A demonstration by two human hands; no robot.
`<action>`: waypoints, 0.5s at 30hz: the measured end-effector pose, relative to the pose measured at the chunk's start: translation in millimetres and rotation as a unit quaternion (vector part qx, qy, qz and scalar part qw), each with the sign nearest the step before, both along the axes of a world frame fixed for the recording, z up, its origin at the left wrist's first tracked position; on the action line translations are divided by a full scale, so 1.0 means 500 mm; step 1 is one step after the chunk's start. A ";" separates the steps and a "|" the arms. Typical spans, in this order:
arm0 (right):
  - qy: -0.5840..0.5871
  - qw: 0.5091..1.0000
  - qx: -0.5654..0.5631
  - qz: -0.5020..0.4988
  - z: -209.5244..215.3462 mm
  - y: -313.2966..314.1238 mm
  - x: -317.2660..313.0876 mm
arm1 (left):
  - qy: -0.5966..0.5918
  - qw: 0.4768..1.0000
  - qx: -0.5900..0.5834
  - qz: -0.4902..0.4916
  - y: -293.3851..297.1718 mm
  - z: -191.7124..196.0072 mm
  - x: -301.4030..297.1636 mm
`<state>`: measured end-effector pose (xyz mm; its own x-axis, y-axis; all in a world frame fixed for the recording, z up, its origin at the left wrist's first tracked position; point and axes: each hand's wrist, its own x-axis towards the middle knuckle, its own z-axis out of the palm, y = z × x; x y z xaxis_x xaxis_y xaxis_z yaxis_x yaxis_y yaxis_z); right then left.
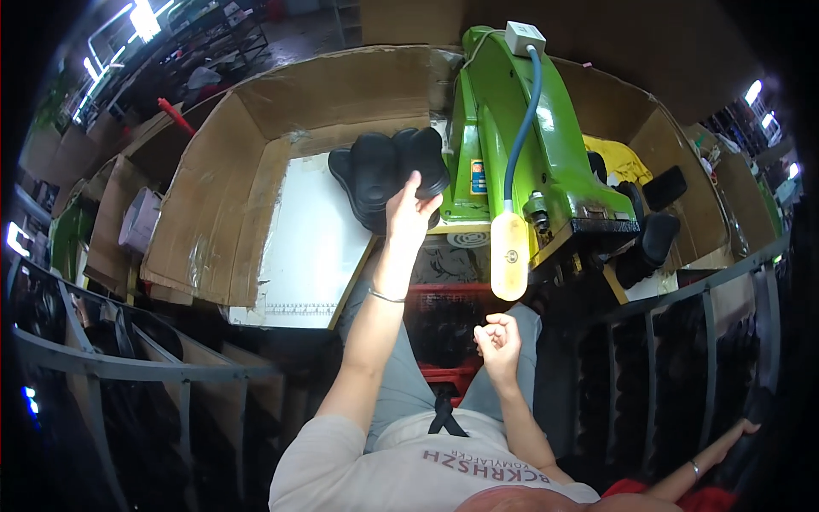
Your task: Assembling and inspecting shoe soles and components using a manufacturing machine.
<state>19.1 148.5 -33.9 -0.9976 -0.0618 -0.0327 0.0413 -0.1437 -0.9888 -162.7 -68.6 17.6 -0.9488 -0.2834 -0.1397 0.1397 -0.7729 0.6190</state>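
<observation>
My left hand (411, 206) reaches forward to a small pile of black shoe soles (368, 175) on the white board. Thumb above and fingers at the near edge, it grips a black sole (424, 158) at the right of the pile. Over my lap, left of my right knee, my right hand (499, 346) hangs in the air with curled fingers, and nothing shows in it. Just beyond that hand is a yellow oval piece (510, 256) at the end of a blue cable on a green press machine (533, 128).
Cardboard walls (341, 90) surround the white work board (311, 235). More black soles (653, 243) and a yellow cloth (618, 160) lie right of the press. Metal racks (145, 367) flank me. Another person's hand (748, 426) rests at the far right. A red crate (448, 311) is below.
</observation>
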 end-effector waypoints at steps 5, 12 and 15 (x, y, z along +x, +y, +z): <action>-0.019 1.000 -0.002 -0.003 -0.005 0.005 -0.001 | -0.019 1.000 0.003 -0.011 0.001 0.025 0.072; -0.046 0.999 0.021 -0.014 -0.031 0.026 0.000 | 0.073 0.552 -0.738 0.381 -0.066 0.078 0.067; -0.061 0.997 0.009 0.036 -0.062 0.041 -0.010 | 0.043 0.615 -0.735 0.283 -0.111 0.026 0.082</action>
<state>14.0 169.2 -65.0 -0.9791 -0.1315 -0.1551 0.1707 -0.1177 -0.9783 -121.6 -124.3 30.8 -0.6254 -0.3318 0.7062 0.2101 0.8000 0.5620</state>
